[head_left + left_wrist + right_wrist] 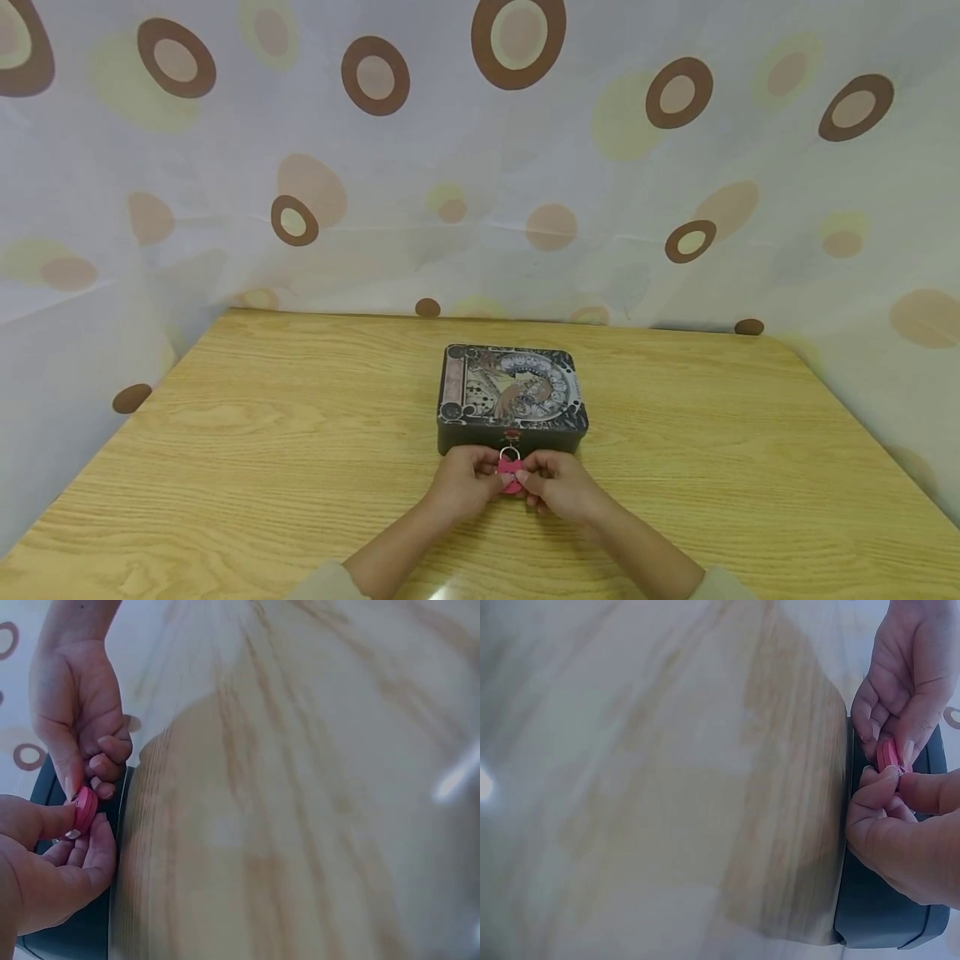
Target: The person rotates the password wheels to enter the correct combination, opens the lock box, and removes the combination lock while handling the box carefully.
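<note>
A pink padlock (510, 468) with a silver shackle stands in front of a dark, picture-covered tin box (517, 390). The shackle is up near the red clasp (512, 434) on the box's front; whether it passes through the clasp cannot be told. My left hand (462, 486) pinches the padlock's left side between thumb and fingers. From the other side my right hand (567, 486) pinches it too, thumb on its face. In the left wrist view the padlock (85, 810) appears edge-on between both hands. Fingers partly cover the padlock (888, 755) in the right wrist view.
The box rests on a wood-grain table (300, 442), its lid down. Behind and along the sides hangs a pale cloth (420, 167) printed with brown, peach and yellow rounds. Bright glare marks the tabletop close to the person.
</note>
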A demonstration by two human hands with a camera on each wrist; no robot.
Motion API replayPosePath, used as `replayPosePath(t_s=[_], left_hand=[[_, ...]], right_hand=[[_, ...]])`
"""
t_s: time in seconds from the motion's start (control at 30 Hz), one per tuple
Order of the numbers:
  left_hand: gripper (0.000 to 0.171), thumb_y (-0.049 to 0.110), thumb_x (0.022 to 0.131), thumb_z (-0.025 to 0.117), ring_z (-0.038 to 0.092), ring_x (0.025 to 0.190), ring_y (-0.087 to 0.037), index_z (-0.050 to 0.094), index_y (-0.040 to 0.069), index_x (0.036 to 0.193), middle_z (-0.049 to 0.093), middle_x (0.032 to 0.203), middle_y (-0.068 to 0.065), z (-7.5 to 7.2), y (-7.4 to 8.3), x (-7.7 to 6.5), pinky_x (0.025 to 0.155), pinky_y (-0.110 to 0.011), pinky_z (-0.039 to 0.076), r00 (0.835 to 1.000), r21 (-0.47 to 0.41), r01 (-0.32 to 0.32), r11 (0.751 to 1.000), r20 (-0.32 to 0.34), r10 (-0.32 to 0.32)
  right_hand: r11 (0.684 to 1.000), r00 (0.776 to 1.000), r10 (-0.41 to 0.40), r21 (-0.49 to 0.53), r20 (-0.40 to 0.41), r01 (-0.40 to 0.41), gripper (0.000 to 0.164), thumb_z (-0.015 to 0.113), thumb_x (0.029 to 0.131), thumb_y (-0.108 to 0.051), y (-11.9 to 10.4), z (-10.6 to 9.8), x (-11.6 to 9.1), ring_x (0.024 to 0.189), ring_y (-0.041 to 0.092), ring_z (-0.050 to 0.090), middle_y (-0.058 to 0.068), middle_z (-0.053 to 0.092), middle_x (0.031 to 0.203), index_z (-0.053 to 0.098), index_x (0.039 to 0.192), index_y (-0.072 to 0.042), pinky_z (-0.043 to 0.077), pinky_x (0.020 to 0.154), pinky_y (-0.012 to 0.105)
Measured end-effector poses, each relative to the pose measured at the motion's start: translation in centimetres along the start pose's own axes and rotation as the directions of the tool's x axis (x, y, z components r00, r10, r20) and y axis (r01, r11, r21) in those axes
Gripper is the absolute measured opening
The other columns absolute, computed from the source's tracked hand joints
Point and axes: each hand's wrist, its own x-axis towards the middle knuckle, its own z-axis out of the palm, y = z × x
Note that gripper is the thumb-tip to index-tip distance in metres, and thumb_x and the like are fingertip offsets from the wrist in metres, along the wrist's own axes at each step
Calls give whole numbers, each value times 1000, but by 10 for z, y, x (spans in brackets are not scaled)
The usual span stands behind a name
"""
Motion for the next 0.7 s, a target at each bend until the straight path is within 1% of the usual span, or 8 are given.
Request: replayPosePath(t_s=[0.23,0.4,0.53,0.7], left_hand=[[19,-3,79,61,58,63,-10,62,-15,94,65,77,-16,1,-2,1,56,-23,54,1000,-4,-14,1000,-10,14],[17,-4,80,60,57,61,-8,62,-14,93,65,75,-15,2,-1,1,55,-22,53,1000,2,5,1000,-16,-5],[15,-5,81,59,55,60,-8,62,-15,92,64,73,-15,4,0,1,55,-21,53,1000,-12,20,1000,-21,-20],[14,-6,82,58,55,60,-8,63,-15,91,65,75,-17,5,0,1,55,-22,53,1000,-20,19,1000,-24,-19]], right_hand=[[1000,1000,0,-5,-13,0,14,50,92,-6,-1,0,0,61,11,48,0,49,66,56,92,6,41,53,21],[1000,1000,-1,-6,-22,1,13,51,92,-5,-1,1,-1,61,11,48,1,49,65,56,93,7,41,53,21],[1000,1000,-8,-3,-20,8,14,51,92,-6,-1,0,-1,60,11,48,1,49,65,56,93,7,41,52,21],[1000,1000,-11,-5,-17,10,14,51,92,-6,0,0,-1,60,10,49,0,49,65,56,93,7,41,52,21]])
